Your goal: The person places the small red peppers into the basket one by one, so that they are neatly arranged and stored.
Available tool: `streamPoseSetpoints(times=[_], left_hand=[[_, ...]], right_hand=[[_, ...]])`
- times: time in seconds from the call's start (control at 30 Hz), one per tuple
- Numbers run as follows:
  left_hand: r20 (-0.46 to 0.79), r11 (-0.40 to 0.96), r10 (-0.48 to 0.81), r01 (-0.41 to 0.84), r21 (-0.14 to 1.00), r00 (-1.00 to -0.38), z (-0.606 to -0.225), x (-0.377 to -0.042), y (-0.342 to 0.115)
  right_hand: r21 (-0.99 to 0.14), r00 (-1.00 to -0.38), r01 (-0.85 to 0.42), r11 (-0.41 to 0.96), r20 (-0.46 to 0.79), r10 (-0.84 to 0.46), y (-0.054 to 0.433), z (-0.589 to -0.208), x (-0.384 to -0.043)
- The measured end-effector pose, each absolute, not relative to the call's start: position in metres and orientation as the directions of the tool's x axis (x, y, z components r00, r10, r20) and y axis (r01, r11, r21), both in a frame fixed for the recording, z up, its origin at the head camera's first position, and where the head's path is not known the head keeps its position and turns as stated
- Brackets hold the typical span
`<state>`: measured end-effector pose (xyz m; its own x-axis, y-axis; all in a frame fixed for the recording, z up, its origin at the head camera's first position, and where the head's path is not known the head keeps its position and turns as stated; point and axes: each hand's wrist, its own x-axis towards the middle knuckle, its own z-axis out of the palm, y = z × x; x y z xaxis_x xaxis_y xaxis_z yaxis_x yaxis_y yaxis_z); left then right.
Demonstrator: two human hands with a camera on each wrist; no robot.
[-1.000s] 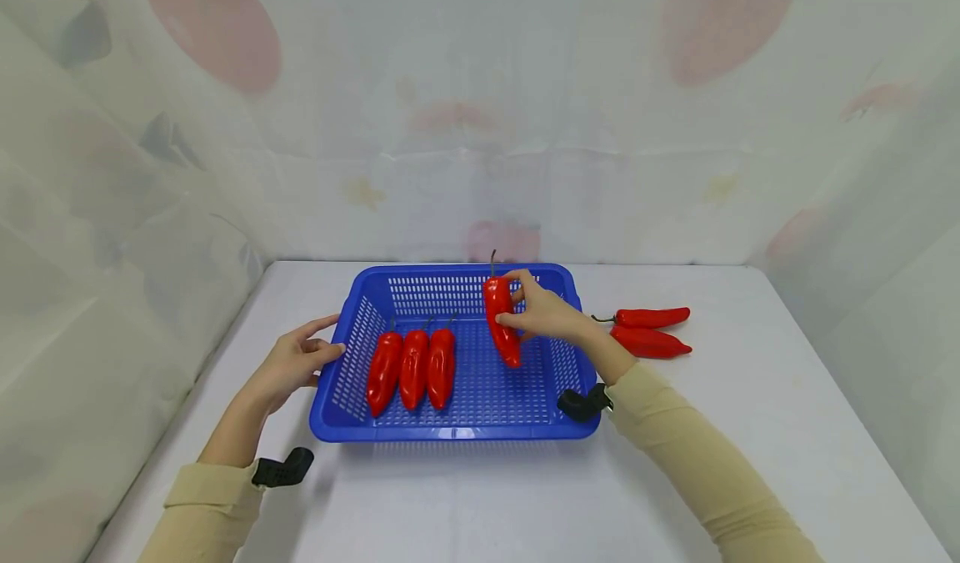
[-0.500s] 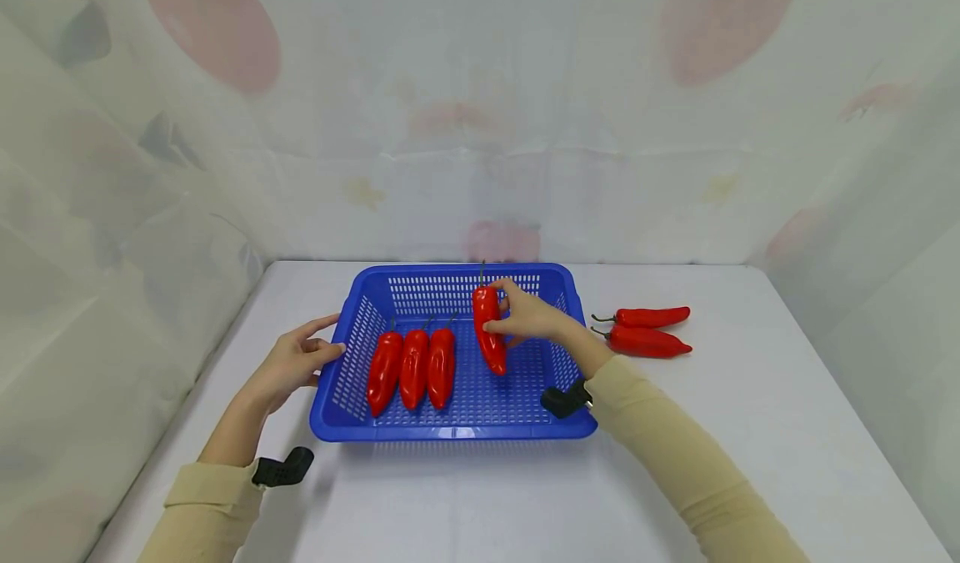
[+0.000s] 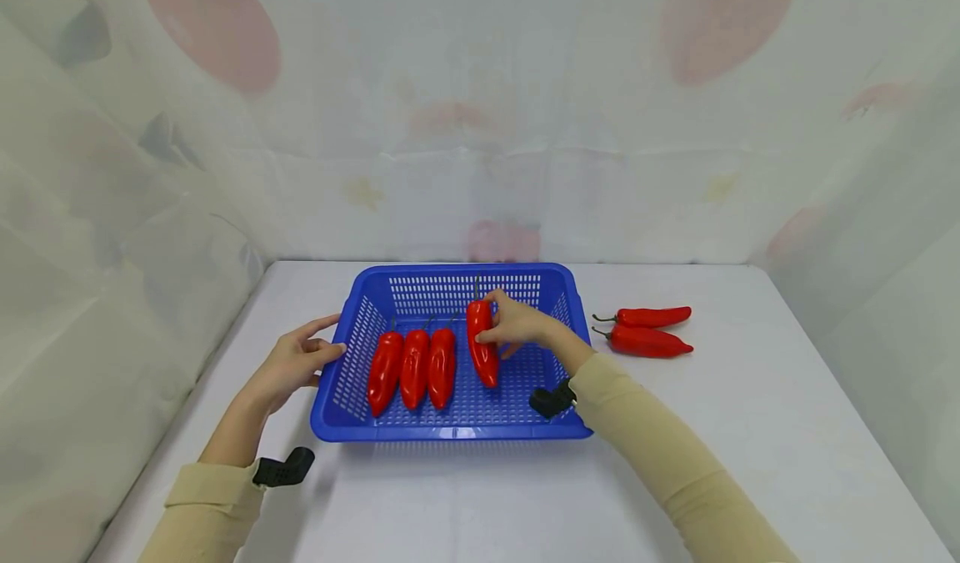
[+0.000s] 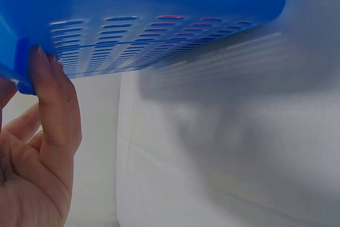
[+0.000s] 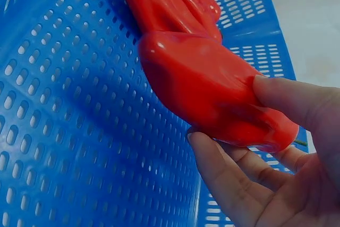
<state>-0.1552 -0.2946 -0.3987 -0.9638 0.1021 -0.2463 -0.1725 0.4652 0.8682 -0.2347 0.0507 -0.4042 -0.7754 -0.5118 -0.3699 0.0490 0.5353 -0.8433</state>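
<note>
My right hand (image 3: pixel 517 324) pinches a red chili pepper (image 3: pixel 482 342) between thumb and fingers, over the floor of a blue plastic basket (image 3: pixel 450 434). The pepper's green stem points to the back. In the right wrist view the held pepper (image 5: pixel 202 89) overlaps the others behind it. Three more red peppers (image 3: pixel 414 369) lie side by side in the left half of the basket, stems to the back. My left hand (image 3: pixel 288 361) grips the basket's left rim, thumb on top; in the left wrist view its fingers (image 4: pixel 50 86) curl under the rim (image 4: pixel 24 67).
Two more red peppers (image 3: pixel 649 341) lie on the white table (image 3: pixel 750 413) to the right of the basket, stems to the left. A pale patterned sheet (image 3: pixel 480 188) hangs behind the table and along both sides.
My right hand has moved left and toward me with the pepper, lowering it beside the three in the basket. One loose pepper on the table, partly covered by my arm earlier, now shows fully.
</note>
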Motion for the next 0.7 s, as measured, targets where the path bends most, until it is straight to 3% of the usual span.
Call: streamPoseSetpoints(times=[0.7], left_hand=[[-0.251,0.469,0.099,-0.177,0.865,-0.963,-0.398,-0.154,-0.294]], right_hand=[[-0.797,-0.747,0.108,0.594,-0.459,-0.48,0.037,-0.41,-0.236]])
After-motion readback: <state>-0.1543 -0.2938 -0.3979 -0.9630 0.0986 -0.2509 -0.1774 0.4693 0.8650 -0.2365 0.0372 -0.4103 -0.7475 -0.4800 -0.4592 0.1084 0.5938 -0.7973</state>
